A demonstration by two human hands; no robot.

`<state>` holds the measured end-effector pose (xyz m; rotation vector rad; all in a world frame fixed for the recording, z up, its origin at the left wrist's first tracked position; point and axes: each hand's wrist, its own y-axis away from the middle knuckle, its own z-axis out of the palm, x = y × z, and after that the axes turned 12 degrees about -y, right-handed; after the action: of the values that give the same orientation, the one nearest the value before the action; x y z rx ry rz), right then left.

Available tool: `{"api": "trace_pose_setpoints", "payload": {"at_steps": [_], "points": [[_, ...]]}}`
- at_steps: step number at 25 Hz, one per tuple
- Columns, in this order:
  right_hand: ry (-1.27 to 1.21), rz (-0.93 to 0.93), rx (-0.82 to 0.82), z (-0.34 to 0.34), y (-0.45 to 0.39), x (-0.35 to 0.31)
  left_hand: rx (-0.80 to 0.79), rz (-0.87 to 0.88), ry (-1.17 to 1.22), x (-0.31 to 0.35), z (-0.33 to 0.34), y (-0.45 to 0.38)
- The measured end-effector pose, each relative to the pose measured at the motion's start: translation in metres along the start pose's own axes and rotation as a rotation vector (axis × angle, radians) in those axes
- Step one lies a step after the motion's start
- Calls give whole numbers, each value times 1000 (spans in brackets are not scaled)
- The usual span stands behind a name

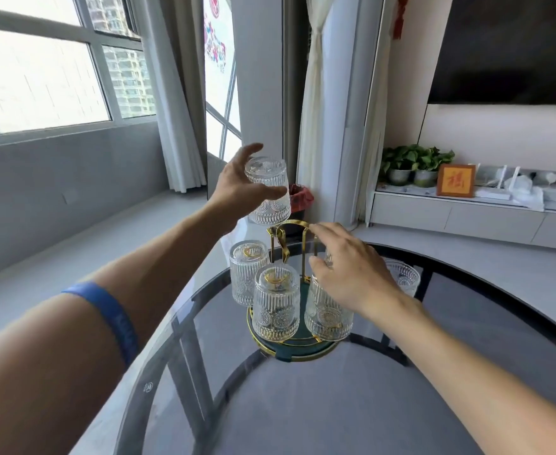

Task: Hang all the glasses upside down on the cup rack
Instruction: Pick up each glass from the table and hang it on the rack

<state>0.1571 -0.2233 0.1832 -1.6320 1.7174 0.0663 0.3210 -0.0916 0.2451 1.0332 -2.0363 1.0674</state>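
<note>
ribbed glass in left hand

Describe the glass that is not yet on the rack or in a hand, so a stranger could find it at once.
Start at the round glass table and find the gold rack near its far edge. To the right of the rack, behind the right hand, one glass stands on the table. Unlike the others, it is on no peg.
</note>
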Motion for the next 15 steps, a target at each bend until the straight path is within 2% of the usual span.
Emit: {"api": "trace_pose_setpoints", "payload": {"at_steps": [11, 15], "points": [[84, -45, 25, 6, 1, 0, -195, -165, -303, -40, 36, -26], [80, -45, 47, 7, 1, 2, -341, -102, -635, -51, 47, -31]]}}
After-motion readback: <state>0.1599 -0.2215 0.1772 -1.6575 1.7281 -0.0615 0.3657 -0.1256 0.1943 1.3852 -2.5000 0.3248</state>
